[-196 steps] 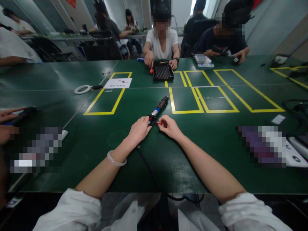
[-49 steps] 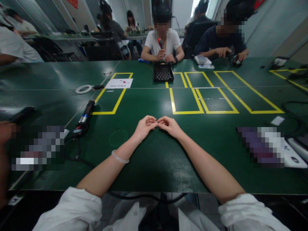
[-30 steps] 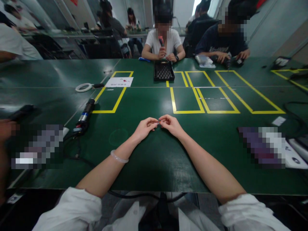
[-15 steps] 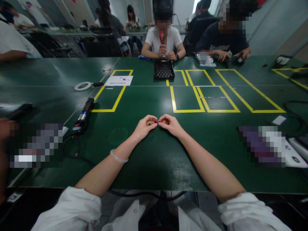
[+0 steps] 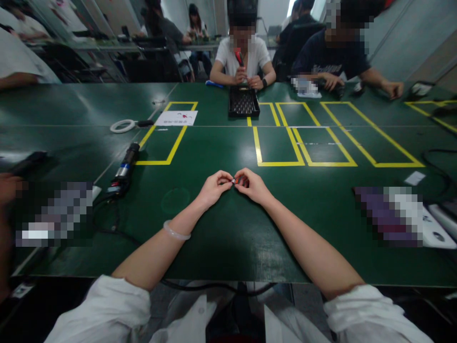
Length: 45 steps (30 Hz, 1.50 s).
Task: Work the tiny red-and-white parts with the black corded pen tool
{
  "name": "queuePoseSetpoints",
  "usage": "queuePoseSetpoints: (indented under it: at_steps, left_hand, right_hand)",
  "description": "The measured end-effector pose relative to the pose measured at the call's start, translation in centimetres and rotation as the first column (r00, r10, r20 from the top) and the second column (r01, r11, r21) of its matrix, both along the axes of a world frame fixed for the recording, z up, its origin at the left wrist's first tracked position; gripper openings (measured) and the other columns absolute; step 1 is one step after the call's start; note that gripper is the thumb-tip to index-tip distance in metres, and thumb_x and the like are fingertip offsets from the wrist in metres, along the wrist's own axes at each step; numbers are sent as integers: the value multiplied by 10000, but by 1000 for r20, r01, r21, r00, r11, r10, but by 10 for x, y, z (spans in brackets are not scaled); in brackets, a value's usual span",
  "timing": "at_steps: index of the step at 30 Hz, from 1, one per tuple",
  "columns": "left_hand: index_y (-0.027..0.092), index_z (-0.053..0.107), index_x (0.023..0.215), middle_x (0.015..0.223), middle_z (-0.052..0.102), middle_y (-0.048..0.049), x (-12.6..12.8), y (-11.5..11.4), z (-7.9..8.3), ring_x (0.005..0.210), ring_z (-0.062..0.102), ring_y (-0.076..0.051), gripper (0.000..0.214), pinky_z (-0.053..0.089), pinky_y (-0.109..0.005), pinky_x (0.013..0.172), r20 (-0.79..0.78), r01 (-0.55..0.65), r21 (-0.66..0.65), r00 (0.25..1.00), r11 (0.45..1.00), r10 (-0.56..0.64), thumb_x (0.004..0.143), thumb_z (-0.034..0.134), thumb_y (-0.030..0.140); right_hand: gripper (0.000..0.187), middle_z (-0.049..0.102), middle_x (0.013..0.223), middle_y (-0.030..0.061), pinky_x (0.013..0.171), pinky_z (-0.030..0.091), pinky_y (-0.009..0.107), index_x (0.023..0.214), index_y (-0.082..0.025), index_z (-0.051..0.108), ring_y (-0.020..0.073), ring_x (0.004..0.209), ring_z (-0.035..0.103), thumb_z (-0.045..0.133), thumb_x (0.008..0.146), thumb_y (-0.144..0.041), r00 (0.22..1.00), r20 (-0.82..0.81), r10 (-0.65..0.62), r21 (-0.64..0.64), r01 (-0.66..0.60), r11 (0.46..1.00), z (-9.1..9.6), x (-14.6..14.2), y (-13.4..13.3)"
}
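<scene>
My left hand (image 5: 213, 188) and my right hand (image 5: 253, 185) meet fingertip to fingertip over the green table (image 5: 221, 228), just near of the middle. Both pinch one small red and silver part (image 5: 235, 181) between thumb and fingers. It is too small to name. A pale bangle (image 5: 175, 231) sits on my left wrist. A black and blue electric screwdriver (image 5: 124, 167) lies on the table to the left, its cable trailing toward me, out of reach of either hand.
Yellow tape boxes (image 5: 303, 143) mark the table beyond my hands. A black tray (image 5: 243, 102) stands in front of a person opposite. A white ring (image 5: 123, 126) and a paper sheet (image 5: 176, 118) lie far left. Blurred items sit at both sides.
The screwdriver that lay between my hands 6.5 s ago now lies off to the left. Since then my hands have stayed together, only shifting the small part slightly between the fingertips.
</scene>
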<state>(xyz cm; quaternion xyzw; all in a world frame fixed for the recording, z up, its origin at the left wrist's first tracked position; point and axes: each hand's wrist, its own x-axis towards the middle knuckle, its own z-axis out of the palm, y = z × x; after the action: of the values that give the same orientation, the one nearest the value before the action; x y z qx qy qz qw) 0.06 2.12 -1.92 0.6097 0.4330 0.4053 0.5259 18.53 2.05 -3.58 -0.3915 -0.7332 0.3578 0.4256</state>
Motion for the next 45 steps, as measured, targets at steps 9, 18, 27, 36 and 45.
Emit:
queuePoseSetpoints:
  at_steps: [9, 18, 27, 36, 45]
  left_hand:
    - [148, 597, 956, 967, 635, -48, 1, -1, 1, 928, 630, -173, 282, 469, -357, 926, -9, -5, 37, 1000, 999, 5, 712, 714, 225]
    - [152, 604, 955, 992, 645, -57, 1, -1, 2, 940, 625, -183, 273, 462, -386, 964, -39, 5, 46, 999, 999, -3, 717, 710, 233]
    - [151, 607, 962, 989, 646, -61, 2, -2, 3, 948, 622, -184, 269, 458, -393, 971, -36, 9, 54, 999, 999, -7, 722, 705, 223]
    - [149, 609, 966, 985, 643, -61, 1, -2, 4, 947, 618, -185, 270, 455, -392, 972, -36, 11, 50, 999, 999, -9, 721, 700, 216]
    - [155, 612, 971, 987, 649, -63, 1, -3, 4, 947, 616, -187, 275, 455, -387, 965, -36, 5, 46, 999, 999, -4, 721, 699, 229]
  right_hand:
    - [172, 615, 864, -2, 633, 440, 248, 952, -202, 562, 115, 675, 567, 604, 786, -185, 997, 74, -29, 35, 26, 999, 0, 0, -1]
    - [151, 602, 850, -5, 641, 434, 251, 934, -204, 563, 116, 671, 562, 594, 790, -172, 995, 95, -29, 46, 25, 999, 0, -1, -2]
    - [147, 604, 858, -4, 633, 429, 251, 935, -204, 561, 114, 660, 560, 589, 793, -175, 995, 93, -34, 39, 31, 999, 2, -1, -3]
    - [142, 610, 854, -4, 631, 426, 250, 936, -202, 564, 113, 653, 559, 589, 798, -179, 995, 94, -38, 44, 34, 998, 1, -1, -3]
    - [136, 610, 850, -4, 627, 428, 250, 938, -208, 564, 113, 648, 555, 589, 806, -188, 995, 89, -36, 41, 33, 999, 3, -1, -3]
